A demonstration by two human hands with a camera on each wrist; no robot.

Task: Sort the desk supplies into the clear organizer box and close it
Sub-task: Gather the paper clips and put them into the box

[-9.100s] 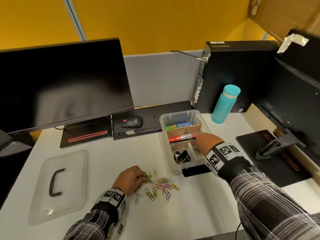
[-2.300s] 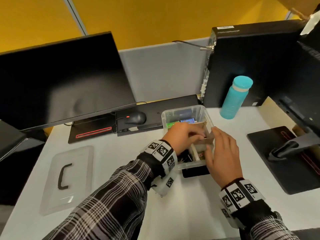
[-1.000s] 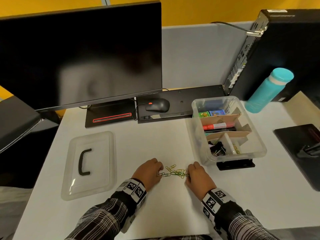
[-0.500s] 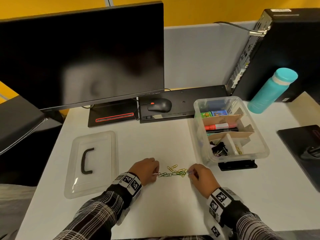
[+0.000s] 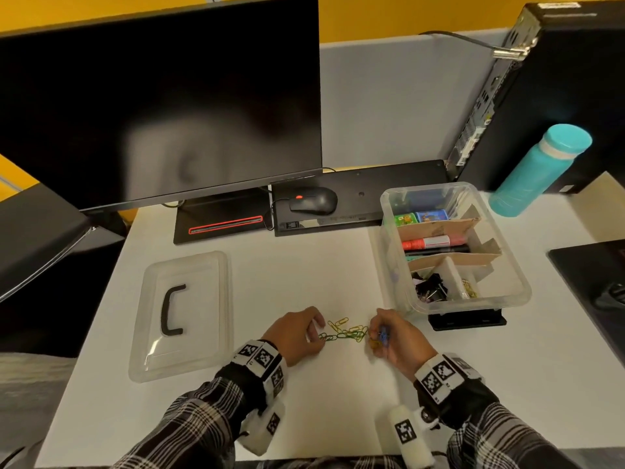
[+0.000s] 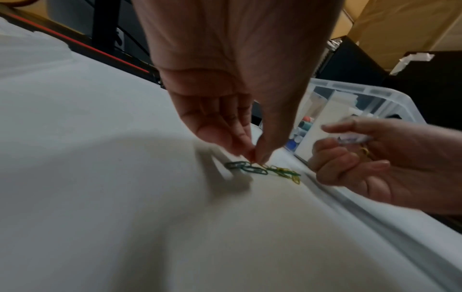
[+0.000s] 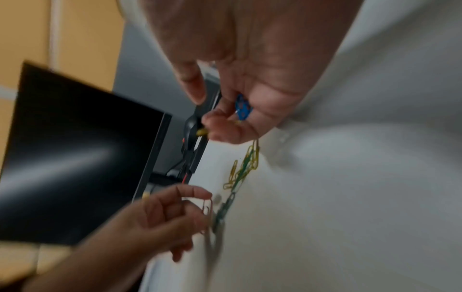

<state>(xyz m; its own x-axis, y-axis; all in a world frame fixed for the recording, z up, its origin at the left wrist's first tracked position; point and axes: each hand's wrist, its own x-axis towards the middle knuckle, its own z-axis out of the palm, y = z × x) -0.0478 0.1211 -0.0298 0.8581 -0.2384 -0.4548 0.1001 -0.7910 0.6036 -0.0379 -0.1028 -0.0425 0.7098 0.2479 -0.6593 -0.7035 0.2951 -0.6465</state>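
A small pile of green and yellow paper clips (image 5: 345, 332) (image 6: 260, 170) (image 7: 246, 164) lies on the white desk between my hands. My left hand (image 5: 313, 333) (image 6: 253, 156) pinches one pale clip at the pile's left end. My right hand (image 5: 375, 336) (image 7: 212, 110) curls around several gathered clips, a blue one (image 7: 241, 107) among them. The clear organizer box (image 5: 473, 304) (image 6: 390, 94) stands open to the right, holding markers, binder clips and small coloured boxes behind cardboard dividers. Its clear lid (image 5: 199, 292) with a black handle lies flat on the left.
A black monitor (image 5: 162, 96) and its base stand at the back, with a mouse (image 5: 314, 201) and a black keyboard (image 5: 378, 184) beside them. A teal bottle (image 5: 537, 170) and a PC tower (image 5: 558, 89) are at the back right. A black stand (image 5: 466, 319) sits under the box's front.
Both hands came back from the box to the clip pile, which is smaller than before. In the last half second they stayed at the pile; the right hand now shows a blue clip.
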